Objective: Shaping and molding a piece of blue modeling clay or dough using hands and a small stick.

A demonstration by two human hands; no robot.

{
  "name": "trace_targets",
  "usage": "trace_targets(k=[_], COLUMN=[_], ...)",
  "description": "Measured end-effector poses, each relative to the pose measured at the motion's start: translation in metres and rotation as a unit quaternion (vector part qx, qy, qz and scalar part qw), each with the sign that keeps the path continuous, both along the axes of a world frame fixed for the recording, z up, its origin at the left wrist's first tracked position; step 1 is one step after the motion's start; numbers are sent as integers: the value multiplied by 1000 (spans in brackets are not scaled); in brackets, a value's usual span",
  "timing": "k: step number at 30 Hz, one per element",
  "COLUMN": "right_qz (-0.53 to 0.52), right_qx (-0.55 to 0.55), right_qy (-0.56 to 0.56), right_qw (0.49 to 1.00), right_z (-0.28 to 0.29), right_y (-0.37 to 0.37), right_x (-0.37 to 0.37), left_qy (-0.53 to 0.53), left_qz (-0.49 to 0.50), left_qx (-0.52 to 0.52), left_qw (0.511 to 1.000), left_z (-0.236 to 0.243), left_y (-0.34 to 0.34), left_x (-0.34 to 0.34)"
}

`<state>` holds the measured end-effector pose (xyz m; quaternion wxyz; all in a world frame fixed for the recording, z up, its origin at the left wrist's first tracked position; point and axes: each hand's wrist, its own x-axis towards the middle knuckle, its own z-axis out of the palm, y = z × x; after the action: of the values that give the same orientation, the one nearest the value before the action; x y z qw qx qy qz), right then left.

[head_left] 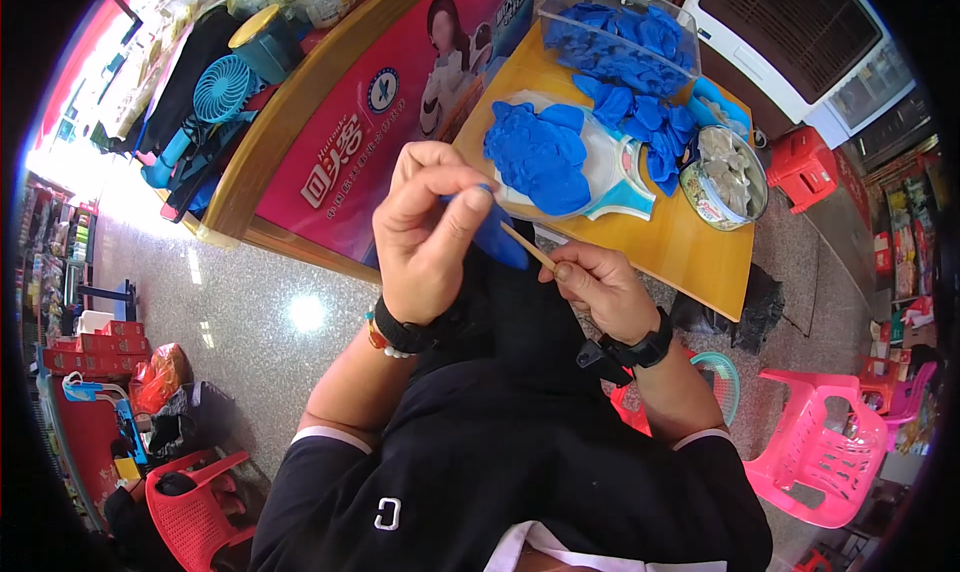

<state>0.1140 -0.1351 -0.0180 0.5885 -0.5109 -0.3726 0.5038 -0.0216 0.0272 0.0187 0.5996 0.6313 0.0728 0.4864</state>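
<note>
- Blue petal-like piece [500,247]: in front of the person's chest, out past the near edge of the desk, hanging below the left fingertips.
- Left hand [420,234]: the grip is closed to a pinch, thumb against forefinger, with the blue piece caught at its upper end.
- Thin wooden stick [530,247]: slants up and leftward from the right hand; its far end meets the blue piece in view, though I cannot tell how firmly they touch.
- Right hand [605,290]: the grip is closed round the stick's lower end, between thumb and fingers.
- Yellow wooden desk [690,267]: just beyond the hands.
- Heap of blue petals [535,157]: on the desk, nearest the left hand, with a white-and-teal printed sheet [625,194] beside it.
- Clear plastic bin [690,50]: at the far end, filled with more blue pieces.
- Round tin [708,210]: near the desk's right edge, holding pale greyish pieces.
- Pink plastic armchair [825,462]: on the floor to the right.
</note>
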Motion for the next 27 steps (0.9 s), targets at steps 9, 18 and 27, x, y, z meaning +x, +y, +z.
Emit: trace_targets(k=[9, 18, 27], right_qz=[-132, -223, -194], right_qx=[44, 95, 96], right_qy=[-114, -325, -271], right_qw=[984, 914, 938], right_z=[-3, 3, -4], right_y=[1, 3, 6], right_x=[-6, -15, -15], left_qy=[59, 42, 216], left_qz=[28, -66, 44], left_qx=[200, -151, 57], left_qw=[978, 985, 974], left_z=[-5, -1, 2], left_y=[-7, -18, -15], left_x=[-2, -4, -9])
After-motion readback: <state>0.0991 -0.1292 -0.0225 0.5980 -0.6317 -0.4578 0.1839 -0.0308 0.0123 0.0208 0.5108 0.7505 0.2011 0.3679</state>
